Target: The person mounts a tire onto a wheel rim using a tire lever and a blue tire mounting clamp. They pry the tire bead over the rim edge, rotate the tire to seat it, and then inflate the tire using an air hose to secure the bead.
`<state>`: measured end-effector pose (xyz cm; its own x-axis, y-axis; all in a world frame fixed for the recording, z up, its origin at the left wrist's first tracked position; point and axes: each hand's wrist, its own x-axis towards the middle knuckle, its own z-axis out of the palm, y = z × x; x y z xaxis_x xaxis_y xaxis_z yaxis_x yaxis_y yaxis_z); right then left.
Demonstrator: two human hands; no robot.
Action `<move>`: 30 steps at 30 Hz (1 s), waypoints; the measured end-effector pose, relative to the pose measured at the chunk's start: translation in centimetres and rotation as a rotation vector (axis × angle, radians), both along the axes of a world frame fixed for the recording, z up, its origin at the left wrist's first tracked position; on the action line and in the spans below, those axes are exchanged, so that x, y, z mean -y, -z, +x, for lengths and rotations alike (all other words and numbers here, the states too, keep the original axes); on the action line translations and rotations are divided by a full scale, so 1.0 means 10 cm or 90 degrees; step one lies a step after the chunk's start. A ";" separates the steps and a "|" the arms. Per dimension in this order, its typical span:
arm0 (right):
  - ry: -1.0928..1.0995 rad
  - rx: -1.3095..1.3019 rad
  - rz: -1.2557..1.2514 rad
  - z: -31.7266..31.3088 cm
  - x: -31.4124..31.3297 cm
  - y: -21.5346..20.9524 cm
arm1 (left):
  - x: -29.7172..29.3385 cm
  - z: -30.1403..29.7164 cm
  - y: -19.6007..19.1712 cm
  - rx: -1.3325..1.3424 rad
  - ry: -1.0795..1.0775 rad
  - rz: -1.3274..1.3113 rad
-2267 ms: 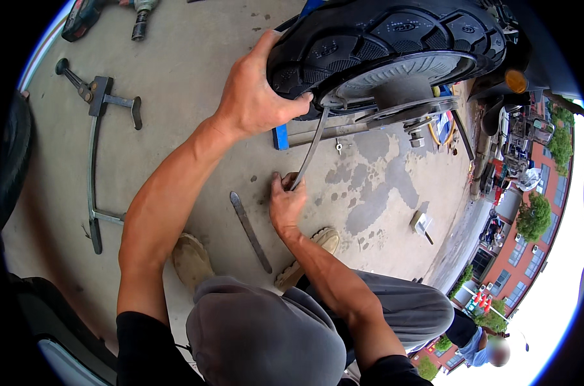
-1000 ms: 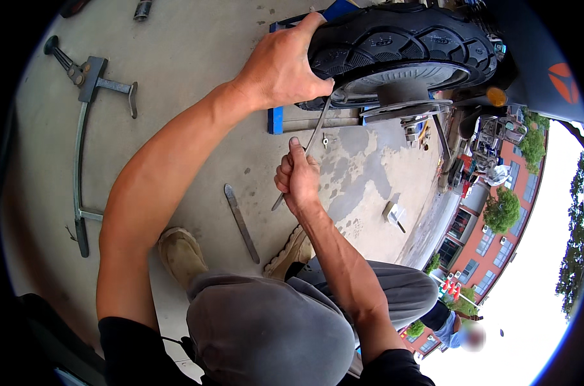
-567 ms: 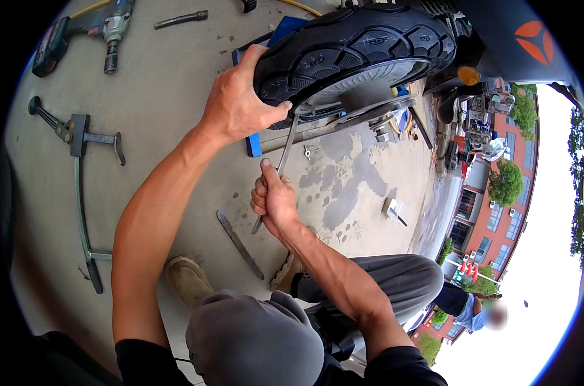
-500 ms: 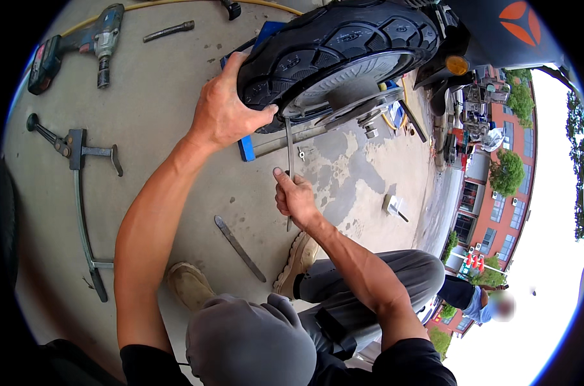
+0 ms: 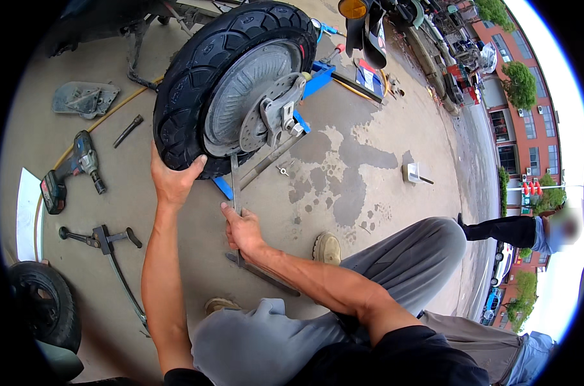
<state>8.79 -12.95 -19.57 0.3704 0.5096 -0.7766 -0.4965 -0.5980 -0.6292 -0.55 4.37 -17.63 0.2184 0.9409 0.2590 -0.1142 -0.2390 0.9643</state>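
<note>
A motor scooter wheel with a black tyre point(image 5: 192, 77) stands in front of me, its grey hub and brake disc point(image 5: 253, 119) facing right. My left hand point(image 5: 173, 180) grips the tyre's lower left side, thumb on the sidewall and fingers partly hidden behind the tread. In my right hand point(image 5: 244, 233) is a long flat metal tyre lever point(image 5: 235, 183), held nearly upright below the hub. The lever's upper tip meets the gap between tyre and rim. Another flat lever point(image 5: 269, 278) lies on the ground, partly hidden near my right forearm.
On the ground at left are a cordless impact wrench point(image 5: 86, 161), a metal bar point(image 5: 128, 131) and a long-handled tool point(image 5: 104, 239). A spare wheel point(image 5: 44, 302) sits at lower left. Blue stand parts point(image 5: 318, 80) show behind the wheel. A white container point(image 5: 412, 172) and a person point(image 5: 511, 233) are right.
The view has shifted, so the wheel sits further left and more of its hub shows. Both hands keep their holds on the tyre and the lever.
</note>
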 end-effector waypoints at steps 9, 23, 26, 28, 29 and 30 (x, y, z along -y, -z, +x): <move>-0.075 0.168 0.058 0.41 0.21 0.37 | -0.01 0.11 0.13 -0.073 0.069 -0.022; 0.024 0.012 0.147 0.25 0.25 0.62 | -0.64 0.86 -2.10 -0.472 0.080 0.204; -0.167 0.129 0.113 0.76 0.31 0.57 | -0.77 1.28 -2.29 -0.723 -0.003 0.256; -0.234 0.171 0.160 1.03 0.34 0.65 | -0.82 1.36 -2.23 -0.742 -0.041 0.307; -0.267 0.191 0.185 1.16 0.33 0.70 | -0.85 1.38 -2.21 -0.752 -0.060 0.333; -0.315 0.235 0.204 1.31 0.32 0.75 | -0.89 1.40 -2.19 -0.745 -0.060 0.322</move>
